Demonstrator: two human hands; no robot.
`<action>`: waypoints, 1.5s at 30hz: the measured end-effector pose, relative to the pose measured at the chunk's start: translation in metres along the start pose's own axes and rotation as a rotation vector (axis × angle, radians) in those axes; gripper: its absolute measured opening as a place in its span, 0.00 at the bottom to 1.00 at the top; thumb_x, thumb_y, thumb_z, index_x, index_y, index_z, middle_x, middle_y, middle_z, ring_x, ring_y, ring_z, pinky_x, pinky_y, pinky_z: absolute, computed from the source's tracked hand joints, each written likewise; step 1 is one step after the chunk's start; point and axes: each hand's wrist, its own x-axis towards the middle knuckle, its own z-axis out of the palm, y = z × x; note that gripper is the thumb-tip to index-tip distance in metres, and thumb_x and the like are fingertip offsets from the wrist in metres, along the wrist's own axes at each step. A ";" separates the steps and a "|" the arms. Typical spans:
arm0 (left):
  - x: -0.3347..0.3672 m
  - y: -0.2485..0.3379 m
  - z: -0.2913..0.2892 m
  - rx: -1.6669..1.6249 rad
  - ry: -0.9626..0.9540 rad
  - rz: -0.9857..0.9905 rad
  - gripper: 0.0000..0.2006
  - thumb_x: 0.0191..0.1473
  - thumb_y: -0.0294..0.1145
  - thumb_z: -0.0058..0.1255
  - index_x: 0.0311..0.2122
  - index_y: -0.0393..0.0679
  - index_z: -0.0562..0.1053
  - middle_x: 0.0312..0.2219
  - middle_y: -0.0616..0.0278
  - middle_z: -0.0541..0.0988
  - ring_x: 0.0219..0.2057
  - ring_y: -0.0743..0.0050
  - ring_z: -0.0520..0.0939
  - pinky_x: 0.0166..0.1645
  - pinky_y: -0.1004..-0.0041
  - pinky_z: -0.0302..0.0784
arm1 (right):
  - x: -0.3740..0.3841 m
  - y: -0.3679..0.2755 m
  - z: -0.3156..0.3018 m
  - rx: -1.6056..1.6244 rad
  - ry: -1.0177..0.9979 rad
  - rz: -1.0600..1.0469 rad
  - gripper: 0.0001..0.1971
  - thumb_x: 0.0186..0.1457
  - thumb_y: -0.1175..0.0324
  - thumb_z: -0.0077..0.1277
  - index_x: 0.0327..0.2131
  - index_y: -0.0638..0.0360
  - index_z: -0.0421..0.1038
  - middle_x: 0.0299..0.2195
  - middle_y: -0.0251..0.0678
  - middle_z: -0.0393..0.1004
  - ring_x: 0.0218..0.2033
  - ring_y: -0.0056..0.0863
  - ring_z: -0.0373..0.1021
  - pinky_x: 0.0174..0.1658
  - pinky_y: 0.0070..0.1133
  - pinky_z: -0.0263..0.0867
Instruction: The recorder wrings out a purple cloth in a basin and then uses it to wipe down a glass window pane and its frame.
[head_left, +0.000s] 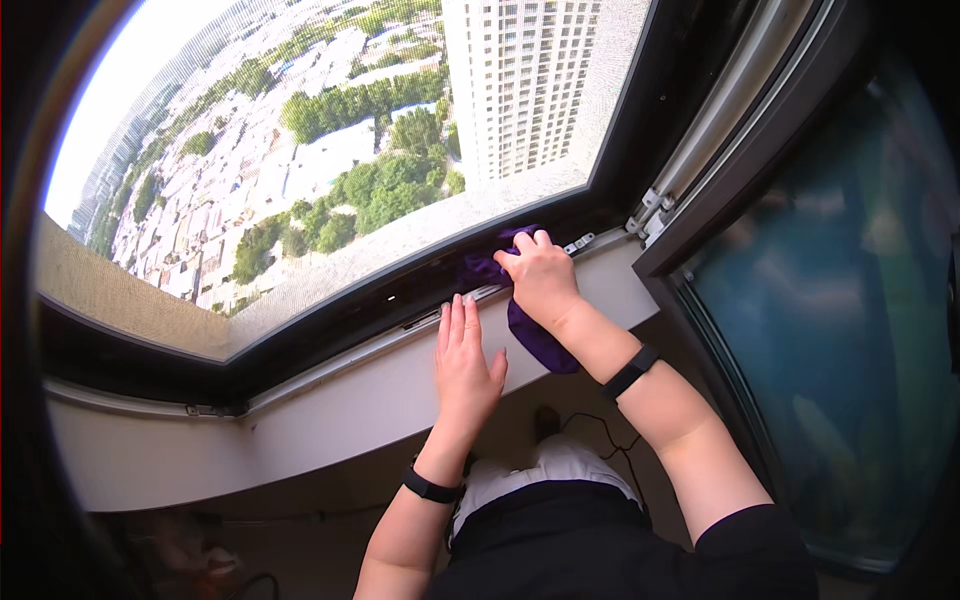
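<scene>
R hand (pixel 541 276) bunches purple cloth (pixel 535 335) against window track (pixel 420 300) at sill's (pixel 350 400) far edge; L hand (pixel 465 360) flat, fingers together, just beside it.

The pale, flat window sill (pixel 330 400) lies bare to the left of the flat left hand (pixel 466 360), while the dark window frame (pixel 400 295) walls its far edge and the open tinted glass sash (pixel 830 300) blocks the right end.
</scene>
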 end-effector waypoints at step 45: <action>-0.124 -0.196 -0.144 0.091 0.206 -0.468 0.50 0.46 0.34 0.62 0.67 0.30 0.45 0.66 0.37 0.52 0.68 0.38 0.50 0.70 0.52 0.46 | 0.050 -0.366 0.048 0.574 -0.177 -0.424 0.12 0.45 0.70 0.58 0.36 0.55 0.75 0.31 0.40 0.74 0.37 0.41 0.70 0.44 0.31 0.69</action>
